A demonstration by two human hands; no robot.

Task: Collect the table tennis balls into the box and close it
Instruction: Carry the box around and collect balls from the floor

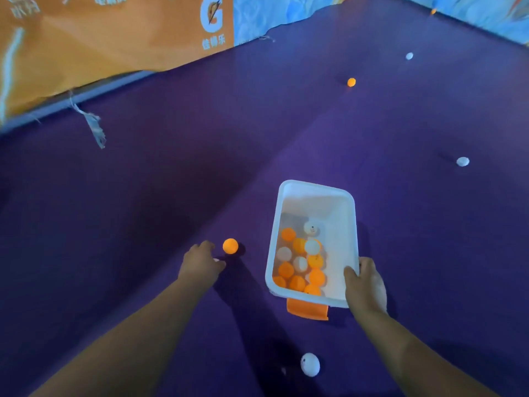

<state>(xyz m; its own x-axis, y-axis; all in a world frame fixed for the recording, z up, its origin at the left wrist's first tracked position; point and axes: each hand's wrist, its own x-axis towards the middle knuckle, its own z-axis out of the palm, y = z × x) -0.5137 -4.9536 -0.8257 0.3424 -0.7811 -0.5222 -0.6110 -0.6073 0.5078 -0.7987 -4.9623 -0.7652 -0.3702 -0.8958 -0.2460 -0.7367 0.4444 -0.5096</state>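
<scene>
- Purple floor (171, 196): bearing 5 loose balls (462, 161), well apart; collecting is standing part-done.
- White box (315, 202): lying open, no lid in view, holding roughly 12 boxed balls (286, 269); closing is waiting.
- Right hand (365, 285): gripping the box's near corner.
- Left hand (200, 263): curling just beside an orange ball (230, 246); whether it is holding anything, I cannot tell.
- White ball (310, 364): lying between the forearms.

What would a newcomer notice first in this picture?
First, the white box in the middle, partly filled with orange and white balls, with the right hand gripping its near rim. Just left of it, the left hand is close to a loose orange ball on the purple floor.
</scene>
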